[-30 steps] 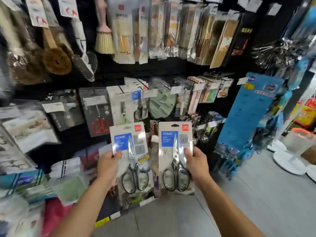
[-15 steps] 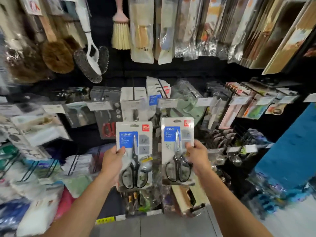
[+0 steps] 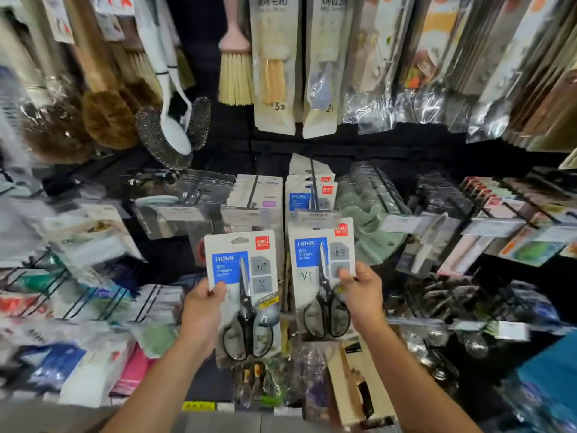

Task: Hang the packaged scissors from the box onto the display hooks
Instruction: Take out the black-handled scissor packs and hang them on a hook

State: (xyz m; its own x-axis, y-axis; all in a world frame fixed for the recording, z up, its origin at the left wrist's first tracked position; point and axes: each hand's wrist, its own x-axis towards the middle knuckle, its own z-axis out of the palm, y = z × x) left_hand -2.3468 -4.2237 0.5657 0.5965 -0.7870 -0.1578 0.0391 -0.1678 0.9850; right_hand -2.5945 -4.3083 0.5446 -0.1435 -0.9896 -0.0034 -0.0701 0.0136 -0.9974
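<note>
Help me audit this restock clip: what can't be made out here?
Head view:
- Right hand's grey-card black-handled scissors pack: top edge behind a clear price tag; hooked or not, unclear.
- Brown cardboard box: partly behind the right forearm; contents unseen.
- Left-side bagged goods: motion blur.

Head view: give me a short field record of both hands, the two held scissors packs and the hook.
Left: left hand grips left scissors pack, upright
Right: right hand grips right scissors pack, upright
Hook: matching packs hang behind the right scissors pack
Hung: left scissors pack not yet; right scissors pack unclear
</note>
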